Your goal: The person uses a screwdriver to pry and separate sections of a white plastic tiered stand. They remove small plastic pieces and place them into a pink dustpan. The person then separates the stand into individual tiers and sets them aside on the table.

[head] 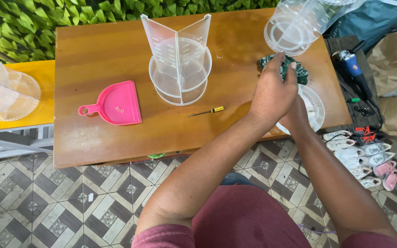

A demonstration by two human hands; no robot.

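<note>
The green cloth [295,69] lay at the table's [97,50] two o'clock, pinched by the left hand [272,92]. The right hand [297,117] was hidden beneath; its grip could not be told. One clear rack [179,69] stood assembled at twelve o'clock; a clear disc [315,108] remained loose. A screwdriver [207,111] and pink dustpan [111,104] lay apart, obstructing nothing.

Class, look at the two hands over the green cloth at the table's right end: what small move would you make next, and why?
Probably lift the green cloth clear with the left hand. Its fingertips already rest on the bunched cloth, while the right hand, mostly hidden beneath, sits by the clear round disc at the wooden table edge.
</note>
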